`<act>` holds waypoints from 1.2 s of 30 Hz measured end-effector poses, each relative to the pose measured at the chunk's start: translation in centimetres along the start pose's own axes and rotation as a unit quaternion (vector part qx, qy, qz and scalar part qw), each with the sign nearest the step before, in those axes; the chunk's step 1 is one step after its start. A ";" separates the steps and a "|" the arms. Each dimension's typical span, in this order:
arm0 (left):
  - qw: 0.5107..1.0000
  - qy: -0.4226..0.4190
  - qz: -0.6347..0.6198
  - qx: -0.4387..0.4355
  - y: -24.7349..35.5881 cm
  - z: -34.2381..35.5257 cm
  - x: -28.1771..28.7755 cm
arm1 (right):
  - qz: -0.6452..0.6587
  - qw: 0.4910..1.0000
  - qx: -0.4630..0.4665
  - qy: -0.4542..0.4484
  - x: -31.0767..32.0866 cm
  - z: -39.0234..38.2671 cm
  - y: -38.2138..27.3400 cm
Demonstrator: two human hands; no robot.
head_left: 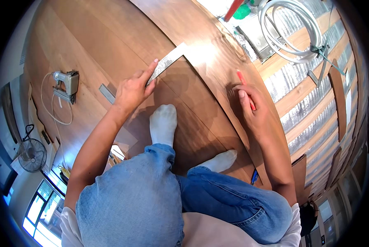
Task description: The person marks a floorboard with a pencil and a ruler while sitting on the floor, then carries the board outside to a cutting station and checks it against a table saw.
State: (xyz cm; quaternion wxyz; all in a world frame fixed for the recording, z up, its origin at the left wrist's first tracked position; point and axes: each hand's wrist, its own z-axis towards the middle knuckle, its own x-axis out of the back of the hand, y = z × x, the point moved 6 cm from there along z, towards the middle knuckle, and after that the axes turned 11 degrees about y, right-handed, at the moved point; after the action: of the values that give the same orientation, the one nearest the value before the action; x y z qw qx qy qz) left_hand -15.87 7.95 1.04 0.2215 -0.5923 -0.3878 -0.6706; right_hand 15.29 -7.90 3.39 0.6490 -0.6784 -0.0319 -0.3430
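My left hand (132,91) grips a flat metal square (171,59), forefinger along its blade and thumb at the edge. The blade's far end lies by the long edge of a brown wood board (209,74). A short metal arm (107,94) sticks out left of the hand, seemingly part of the same square, though the hand hides the join. On the right, my right hand (255,108) is closed round a red pencil (241,77), which points away from me above the board. My socked feet (164,119) rest on the brown wood flooring (110,37) between the hands.
A nail gun (67,85) with a pale hose lies at left, a fan (31,154) beyond it. A coiled white hose (291,29) lies at upper right on wooden battens (312,96) over silver foil. A blue pen-like item (255,177) sits by my right knee.
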 end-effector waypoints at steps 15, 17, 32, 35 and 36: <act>0.999 -0.026 -0.018 0.003 0.0 0.1 0.4 | 0.092 0.990 -0.010 -0.104 -8.4 6.4 -0.6; 0.999 -0.034 -0.007 0.000 0.0 0.3 0.5 | 0.107 0.990 -0.003 -0.090 -8.7 6.8 -0.7; 0.999 -0.034 0.007 -0.011 0.2 0.5 0.5 | 0.062 0.990 0.043 -0.117 -9.8 8.4 -1.6; 0.999 -0.029 0.008 -0.016 0.2 0.6 0.6 | 0.080 0.990 0.041 -0.109 -9.9 8.3 -1.5; 0.999 -0.029 0.009 -0.018 0.2 0.6 0.6 | 0.079 0.990 0.041 -0.108 -9.9 8.3 -1.4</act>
State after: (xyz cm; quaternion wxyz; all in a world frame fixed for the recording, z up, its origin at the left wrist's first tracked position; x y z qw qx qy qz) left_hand -15.40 8.40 1.69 0.2055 -0.6191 -0.3760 -0.6581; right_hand 10.58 3.76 0.21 0.6941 -0.6847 -0.0621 -0.2134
